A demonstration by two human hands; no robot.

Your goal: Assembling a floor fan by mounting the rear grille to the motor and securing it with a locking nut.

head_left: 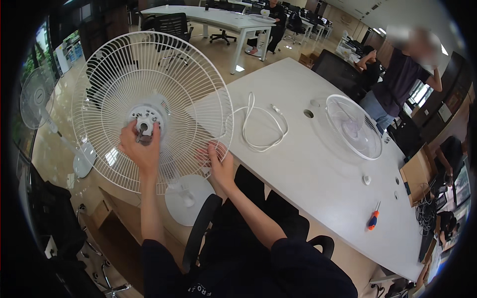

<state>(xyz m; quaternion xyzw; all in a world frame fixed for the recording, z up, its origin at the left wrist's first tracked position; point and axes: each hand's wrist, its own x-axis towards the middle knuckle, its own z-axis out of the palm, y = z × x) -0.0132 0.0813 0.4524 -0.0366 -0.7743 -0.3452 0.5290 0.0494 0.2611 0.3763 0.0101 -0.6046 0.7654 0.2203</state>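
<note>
A standing fan's white wire rear guard [107, 74] faces me on the left, above its round white base [181, 211]. At the guard's centre, my left hand [140, 149] has its fingers closed round a white plastic nut [144, 120] at the hub; the metal motor shaft pokes out between them. My right hand [220, 161] grips the guard's lower right rim, thumb in front and fingers partly hidden behind the wires. No blade sits on the shaft.
The white table [288, 164] to my right holds a looped white power cord [261, 146], a round front guard [354, 126], a small white knob [366, 180] and an orange-blue screwdriver [373, 218]. Another fan [37, 97] stands far left. A person [397, 84] stands beyond the table.
</note>
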